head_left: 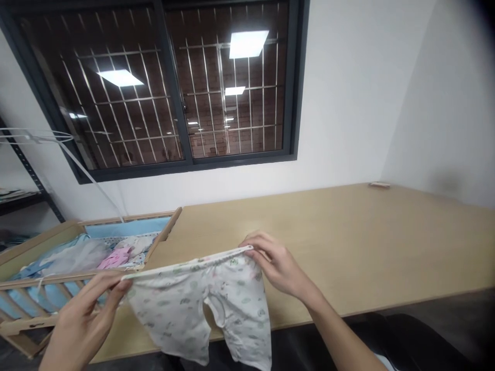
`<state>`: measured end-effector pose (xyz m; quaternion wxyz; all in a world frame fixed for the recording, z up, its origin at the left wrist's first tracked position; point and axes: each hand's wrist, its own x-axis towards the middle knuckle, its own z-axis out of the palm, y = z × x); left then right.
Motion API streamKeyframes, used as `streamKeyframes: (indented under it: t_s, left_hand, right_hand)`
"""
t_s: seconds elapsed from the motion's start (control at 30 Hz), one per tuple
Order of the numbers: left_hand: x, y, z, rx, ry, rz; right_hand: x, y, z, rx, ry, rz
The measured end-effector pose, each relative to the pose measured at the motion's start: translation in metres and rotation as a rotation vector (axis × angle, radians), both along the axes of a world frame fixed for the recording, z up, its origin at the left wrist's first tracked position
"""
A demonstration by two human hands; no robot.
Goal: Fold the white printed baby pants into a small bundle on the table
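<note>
A pair of small white baby trousers (201, 309) with a faint green and pink print hangs in the air in front of me, waistband on top and stretched taut. My left hand (83, 319) pinches the waistband's left end. My right hand (276, 265) pinches its right end. Both legs dangle below, over the near edge of the light wooden table (348, 242).
A wooden crib (58, 257) with a blue lining stands at the left against the table, holding several small garments, one pink (116, 257). A dark barred window fills the wall behind. A small flat object (379, 184) lies at the table's far right. A dark shelf stands far left.
</note>
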<state>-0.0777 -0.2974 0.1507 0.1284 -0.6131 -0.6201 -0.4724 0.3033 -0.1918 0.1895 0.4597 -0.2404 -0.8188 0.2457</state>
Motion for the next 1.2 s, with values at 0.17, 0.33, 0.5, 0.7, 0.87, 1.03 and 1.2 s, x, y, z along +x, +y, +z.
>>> streamKeyframes:
  t_s: [0.17,0.33,0.5,0.7,0.87,1.03,1.2]
  left_hand:
    - [0.012,0.076,-0.014,-0.042,-0.069,-0.082]
    - [0.024,0.152,-0.069,-0.371,-0.006,-0.056]
    - [0.040,0.199,-0.123,-0.602,0.110,0.024]
    - [0.057,0.243,-0.152,-0.692,0.210,0.180]
    - [0.062,0.280,-0.153,-0.740,0.252,0.245]
    - [0.066,0.302,-0.145,-0.788,0.246,0.248]
    - [0.076,0.298,-0.127,-0.812,0.206,0.214]
  right_hand:
    - [-0.001,0.070,-0.028,0.032,-0.103,-0.143]
    - [-0.015,0.138,-0.102,-0.053,-0.168,-0.296]
    - [-0.030,0.176,-0.167,-0.083,-0.450,-0.416]
    - [-0.045,0.212,-0.190,-0.104,-0.630,-0.493]
    - [-0.050,0.248,-0.185,-0.159,-0.683,-0.550]
    - [-0.047,0.274,-0.183,-0.241,-0.689,-0.552]
    - [-0.044,0.289,-0.183,-0.333,-0.631,-0.523]
